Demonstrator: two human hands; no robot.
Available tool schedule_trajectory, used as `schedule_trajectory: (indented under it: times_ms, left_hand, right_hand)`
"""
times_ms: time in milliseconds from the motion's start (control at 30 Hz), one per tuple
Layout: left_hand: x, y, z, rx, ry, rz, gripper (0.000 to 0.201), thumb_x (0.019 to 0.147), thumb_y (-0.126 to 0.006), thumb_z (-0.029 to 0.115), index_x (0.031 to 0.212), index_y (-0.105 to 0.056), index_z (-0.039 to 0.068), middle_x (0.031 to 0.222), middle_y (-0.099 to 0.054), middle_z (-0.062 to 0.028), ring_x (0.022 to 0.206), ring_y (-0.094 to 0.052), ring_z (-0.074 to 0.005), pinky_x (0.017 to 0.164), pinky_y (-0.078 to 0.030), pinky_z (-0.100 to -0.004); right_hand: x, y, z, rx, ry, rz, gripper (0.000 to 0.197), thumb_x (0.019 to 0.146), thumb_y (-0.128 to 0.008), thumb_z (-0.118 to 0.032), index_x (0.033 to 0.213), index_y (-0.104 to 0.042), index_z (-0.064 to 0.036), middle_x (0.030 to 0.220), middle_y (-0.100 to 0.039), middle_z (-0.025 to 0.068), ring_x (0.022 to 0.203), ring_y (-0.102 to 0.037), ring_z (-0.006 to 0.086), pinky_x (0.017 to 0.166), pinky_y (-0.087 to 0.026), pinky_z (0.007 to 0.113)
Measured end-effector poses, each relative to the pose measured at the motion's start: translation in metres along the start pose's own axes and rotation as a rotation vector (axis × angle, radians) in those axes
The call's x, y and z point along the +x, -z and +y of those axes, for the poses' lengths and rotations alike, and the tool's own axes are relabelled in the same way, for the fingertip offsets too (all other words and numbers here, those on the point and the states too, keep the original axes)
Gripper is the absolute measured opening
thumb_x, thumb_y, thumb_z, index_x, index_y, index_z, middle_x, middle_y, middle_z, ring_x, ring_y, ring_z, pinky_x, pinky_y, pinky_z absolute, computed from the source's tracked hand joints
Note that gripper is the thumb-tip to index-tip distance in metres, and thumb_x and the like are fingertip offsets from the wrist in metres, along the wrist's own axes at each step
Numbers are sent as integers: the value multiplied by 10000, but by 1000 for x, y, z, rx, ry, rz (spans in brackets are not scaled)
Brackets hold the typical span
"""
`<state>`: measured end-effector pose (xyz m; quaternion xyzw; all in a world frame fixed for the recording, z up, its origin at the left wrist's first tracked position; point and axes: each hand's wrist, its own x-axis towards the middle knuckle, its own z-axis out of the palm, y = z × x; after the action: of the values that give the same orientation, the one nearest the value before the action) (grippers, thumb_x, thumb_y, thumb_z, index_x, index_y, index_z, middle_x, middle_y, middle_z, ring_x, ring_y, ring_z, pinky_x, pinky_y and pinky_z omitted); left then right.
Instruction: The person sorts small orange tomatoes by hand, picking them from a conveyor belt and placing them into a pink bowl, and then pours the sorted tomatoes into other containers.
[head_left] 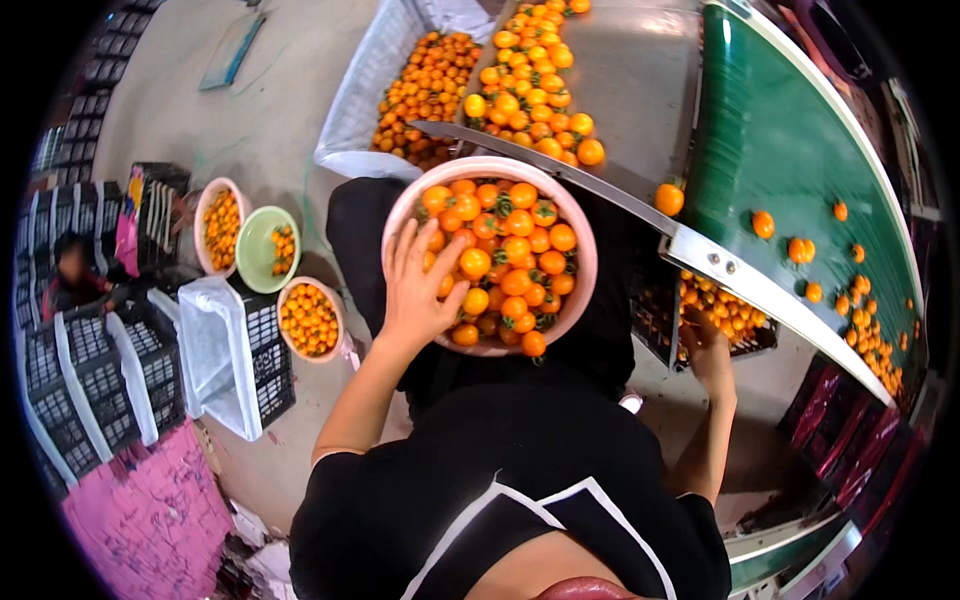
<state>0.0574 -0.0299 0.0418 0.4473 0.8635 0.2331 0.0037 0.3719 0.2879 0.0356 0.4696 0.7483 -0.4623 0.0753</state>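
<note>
A pink bowl heaped with orange cherry tomatoes rests on my lap. My left hand lies flat on the tomatoes at the bowl's left side, fingers spread, gripping nothing. My right hand reaches down into a dark crate of tomatoes under the metal edge of the conveyor; its fingers are partly hidden, so I cannot see whether they hold a tomato.
A green conveyor belt with scattered tomatoes runs on the right, bounded by a metal guide bar. More tomatoes lie on a grey chute and in a white-lined crate. Three bowls and black crates stand left, near a crouching person.
</note>
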Motion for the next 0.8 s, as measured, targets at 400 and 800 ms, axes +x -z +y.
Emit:
schedule_trajectory:
  times_ms: [400,800]
  left_hand:
    - [-52,2,21,-73,-106,89,523,722,-743,229,1204,-612,75,1236,-554,-124,1078,-545,-317,944,-392,-448]
    - [-48,-9,31,-196,-86,27,378,714,-741,80,1077,-640,48,970,-607,-96,869,-574,-286,785,-450,-393]
  right_hand:
    - [-20,-111,-125,-393,1076,-419,452,764,-738,-157,1181,-567,-126,1009,-564,96,838,-650,263,710,-552,350]
    - [-21,-150,-138,-407,1397,-378,283,766,-605,-133,1047,-593,-97,818,-485,37,729,-587,183,603,-523,298]
